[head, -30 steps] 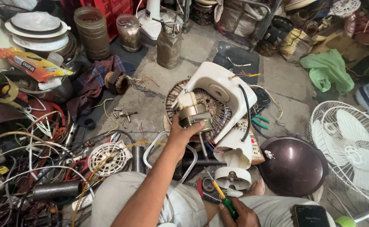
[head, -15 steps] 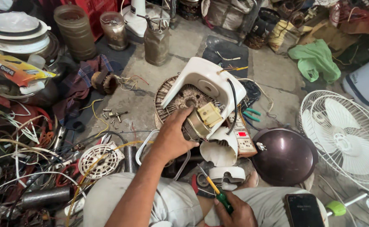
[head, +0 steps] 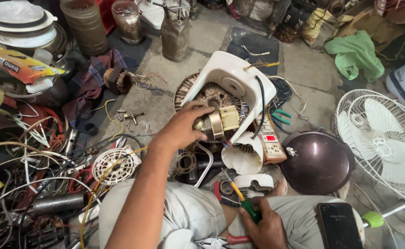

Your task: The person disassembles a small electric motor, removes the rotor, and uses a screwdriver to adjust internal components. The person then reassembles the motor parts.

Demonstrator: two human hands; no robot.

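1. The fan motor (head: 214, 122), a metal body with a cream gearbox block on its right side, sits near the centre of the view, inside the open white fan housing (head: 232, 80) that lies tilted on the concrete floor (head: 299, 69).
2. The left hand (head: 184, 127) comes in from 7 o'clock and is closed round the motor's left side, fingers curled over its top.
3. The right hand (head: 267, 226), at 6 o'clock over the person's lap, is wrapped round the green handle of a screwdriver (head: 241, 200) whose yellow shaft points up toward the housing.
4. A black cable (head: 261, 103) runs down the housing's right edge.
5. Just right of the housing lies a white extension socket box (head: 271, 143) with a red switch.
6. At 4 o'clock from the motor rests a dark brown dome-shaped cover (head: 317, 161).
7. At 3 o'clock, well apart, a white fan guard with blades (head: 387, 138) lies flat.
8. A black phone (head: 338, 226) rests on the right thigh.
9. At 9 o'clock, loose screws (head: 128, 117) lie on the floor beside a heap of tangled wires (head: 32, 152).
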